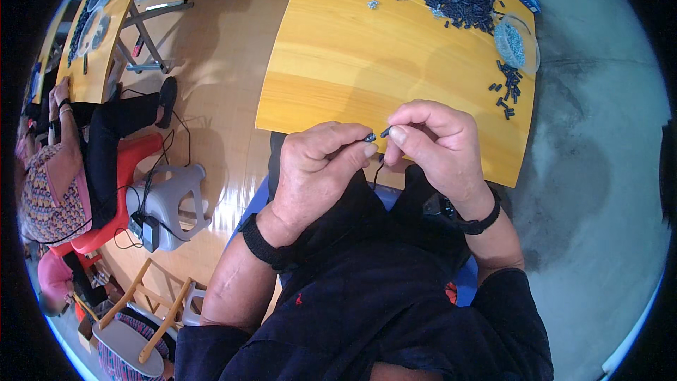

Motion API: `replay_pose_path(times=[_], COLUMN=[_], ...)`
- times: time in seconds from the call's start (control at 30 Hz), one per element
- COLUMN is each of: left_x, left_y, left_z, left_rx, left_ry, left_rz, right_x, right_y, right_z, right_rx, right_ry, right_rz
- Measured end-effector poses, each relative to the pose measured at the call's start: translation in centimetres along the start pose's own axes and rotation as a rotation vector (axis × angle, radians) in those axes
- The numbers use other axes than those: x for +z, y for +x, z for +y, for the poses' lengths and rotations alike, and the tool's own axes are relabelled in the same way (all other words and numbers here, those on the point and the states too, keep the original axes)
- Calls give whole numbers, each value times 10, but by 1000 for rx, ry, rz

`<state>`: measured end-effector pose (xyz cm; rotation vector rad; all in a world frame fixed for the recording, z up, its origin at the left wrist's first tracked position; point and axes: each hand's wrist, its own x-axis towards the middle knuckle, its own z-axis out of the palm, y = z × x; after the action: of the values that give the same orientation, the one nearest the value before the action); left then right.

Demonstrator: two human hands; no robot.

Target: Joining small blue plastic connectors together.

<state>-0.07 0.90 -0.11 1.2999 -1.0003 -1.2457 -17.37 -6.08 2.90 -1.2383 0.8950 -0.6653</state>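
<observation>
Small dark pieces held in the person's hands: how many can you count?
2: one dark piece in the left hand, another dark piece in the right hand; more may be hidden.

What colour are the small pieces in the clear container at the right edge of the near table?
The small pieces are light blue; the head view shows them best.

A small, glossy black piece point(369, 137) sits pinched at the tip of the left grip point(317, 166), its form partly hidden there, and just beside it, yet not touching, a short, slim dark piece point(386, 131) slants down leftward out of the right grip point(443, 142), its other end covered.
</observation>
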Motion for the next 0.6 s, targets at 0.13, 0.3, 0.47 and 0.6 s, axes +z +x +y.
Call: replay_pose_path(times=[0.13, 0.3, 0.47, 0.6], left_x=[0, 1, 1, 1], left_y=[0, 0, 1, 1], left_z=[0, -3, 0, 0], left_rx=[6, -8, -11, -5], left_ry=[-9, -29, -29, -6], left_rz=[-3, 0, -5, -10], right_x=[1, 1, 1, 2], right_y=[1, 2, 1, 1], right_z=[0, 2, 2, 1], right_rx=[-16, -22, -12, -16], right_ry=[-10, -25, -19, -25], right_rz=[-7, -9, -15, -22])
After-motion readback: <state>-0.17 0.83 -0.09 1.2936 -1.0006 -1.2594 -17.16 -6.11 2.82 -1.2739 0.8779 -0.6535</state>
